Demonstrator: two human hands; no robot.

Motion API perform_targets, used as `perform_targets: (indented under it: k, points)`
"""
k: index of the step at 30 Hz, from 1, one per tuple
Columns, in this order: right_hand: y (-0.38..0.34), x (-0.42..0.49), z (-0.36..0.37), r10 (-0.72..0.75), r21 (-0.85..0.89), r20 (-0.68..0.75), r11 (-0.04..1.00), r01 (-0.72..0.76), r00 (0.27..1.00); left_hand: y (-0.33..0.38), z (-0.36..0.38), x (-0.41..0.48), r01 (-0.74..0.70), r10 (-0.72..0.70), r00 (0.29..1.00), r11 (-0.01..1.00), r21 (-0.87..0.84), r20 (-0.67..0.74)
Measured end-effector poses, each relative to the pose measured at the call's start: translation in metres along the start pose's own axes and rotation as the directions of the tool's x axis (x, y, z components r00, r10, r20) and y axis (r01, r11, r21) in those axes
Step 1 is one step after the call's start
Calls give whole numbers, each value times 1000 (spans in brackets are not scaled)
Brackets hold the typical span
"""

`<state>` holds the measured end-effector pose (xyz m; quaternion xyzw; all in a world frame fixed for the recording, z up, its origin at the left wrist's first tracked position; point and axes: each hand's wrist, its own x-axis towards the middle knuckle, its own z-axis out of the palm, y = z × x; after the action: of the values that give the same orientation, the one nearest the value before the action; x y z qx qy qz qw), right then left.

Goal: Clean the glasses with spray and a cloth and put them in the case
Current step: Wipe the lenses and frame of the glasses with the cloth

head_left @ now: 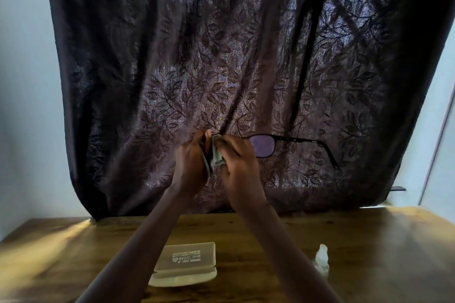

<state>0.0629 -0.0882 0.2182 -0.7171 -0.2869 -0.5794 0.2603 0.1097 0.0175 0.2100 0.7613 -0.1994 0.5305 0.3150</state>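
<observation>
Head view. The glasses (264, 146) are held up in the air in front of the dark leaf-patterned curtain (221, 56), well above the bench (369, 241). Their long axis runs roughly level, left to right. One lens shows clear of the hands, and the far temple arm reaches out to the right and hooks downward at its tip. The other lens is hidden between the hands.

The left hand (190, 160) is clenched on the left end of the frame, fingers curled around what appears to be the near temple, palm turned inward. The right hand (237, 157) is closed on the pale green cloth (217, 152), pinching it over the covered lens; thumb and fingertips meet at the top edge. Both forearms rise steeply from the lower edge of the picture and converge at the frame.

Judgement: wiping is in hand. The uncovered lens lies immediately to the right of the right hand, which is the nearer hand, so the cloth would need only to slide along the frame's axis to reach it.

On the bench below, the case (187, 264) lies open between the forearms, lid raised, printed side up. The spray bottle (322, 261) stands to the right of the right forearm, apart from the case.
</observation>
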Motion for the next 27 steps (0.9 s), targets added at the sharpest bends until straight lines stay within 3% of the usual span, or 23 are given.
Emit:
perform_targets:
  k: [6, 12, 16, 19, 22, 24, 27]
  points:
    - [7, -6, -9, -79, -51, 157, 995, 88, 984, 2, -12, 4, -68, 68, 998, 997, -43, 12]
    - [7, 1, -9, 22, -105, 69, 994, -15, 997, 7, 1, -2, 130, -126, 987, 991, -36, 103]
    - [4, -4, -3, 55, -15, 80, 998, -54, 995, 13, -7, 6, 16, -23, 987, 999, 45, 156]
    - [7, -6, -6, 0, 13, 155, 1000, -2, 988, 16, -14, 6, 23, -28, 982, 999, 30, 186]
    - [10, -8, -12, -76, -24, 219, 996, 83, 973, 11, -14, 5, -7, -2, 986, 999, 49, 166]
    - [13, -8, -16, -91, -78, 240, 990, 113, 966, 13, -14, 6, 58, -59, 989, 998, 12, 139]
    - [15, -1, -17, -32, -92, 193, 994, 51, 981, 21, -10, 4, 119, -117, 989, 993, -6, 95]
